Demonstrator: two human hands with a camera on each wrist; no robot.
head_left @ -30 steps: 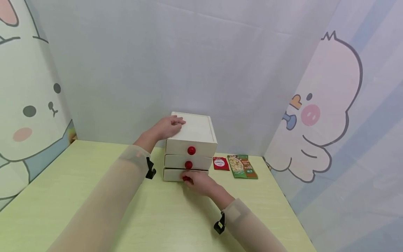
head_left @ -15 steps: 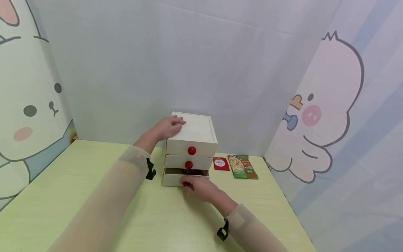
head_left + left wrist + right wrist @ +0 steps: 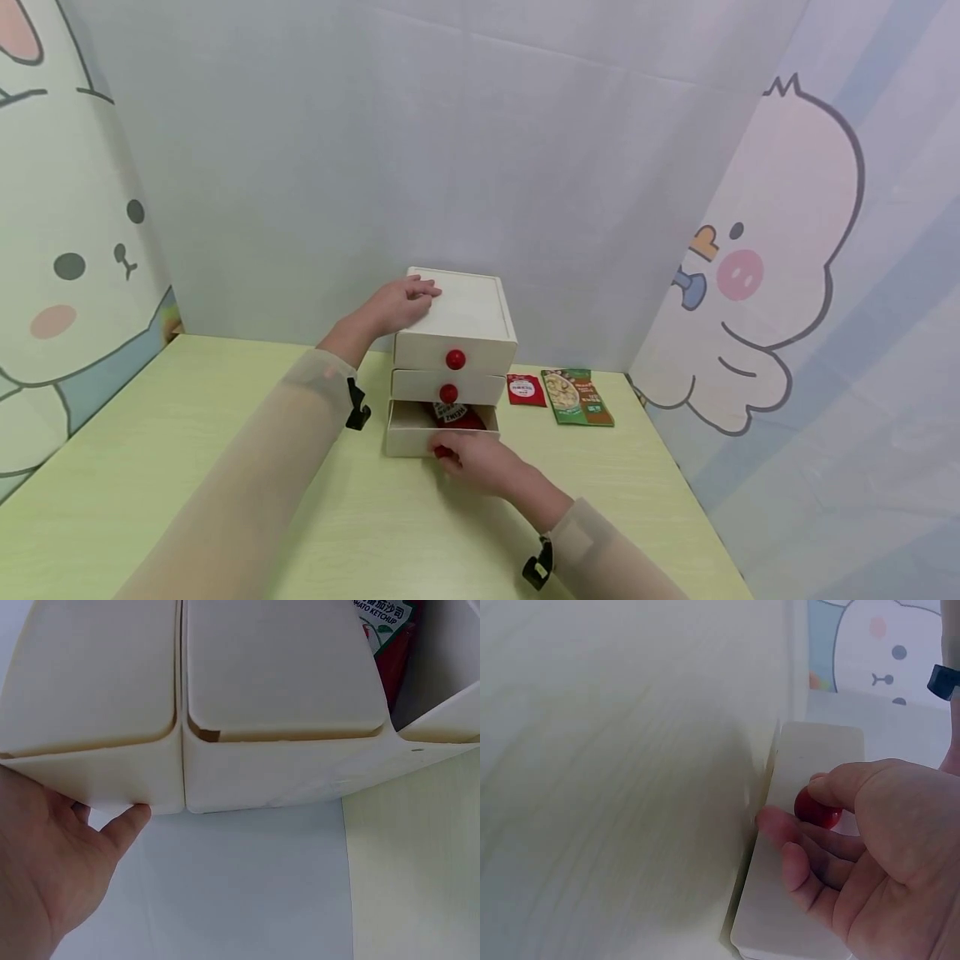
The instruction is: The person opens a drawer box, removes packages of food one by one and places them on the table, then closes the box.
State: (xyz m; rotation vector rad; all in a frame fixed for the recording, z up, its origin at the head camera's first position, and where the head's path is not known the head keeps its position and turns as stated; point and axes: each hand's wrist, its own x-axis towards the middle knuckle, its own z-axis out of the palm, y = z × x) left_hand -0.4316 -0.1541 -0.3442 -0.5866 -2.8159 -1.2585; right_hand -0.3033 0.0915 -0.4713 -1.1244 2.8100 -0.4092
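A white three-drawer box stands against the back curtain, a red knob on each drawer. My left hand rests on its top at the left edge, thumb against the side in the left wrist view. My right hand pinches the red knob of the bottom drawer, which is pulled partway out. Inside it lies a red ketchup packet with a Heinz label, partly hidden under the middle drawer. The upper two drawers are closed.
To the right of the box, a small red packet and a larger green-and-brown food packet lie flat on the pale green table. Curtains with cartoon animals close in the back and sides.
The bottom drawer has slid out toward me with my right hand on its knob, and the ketchup packet has come into sight. My left hand has stayed on top.
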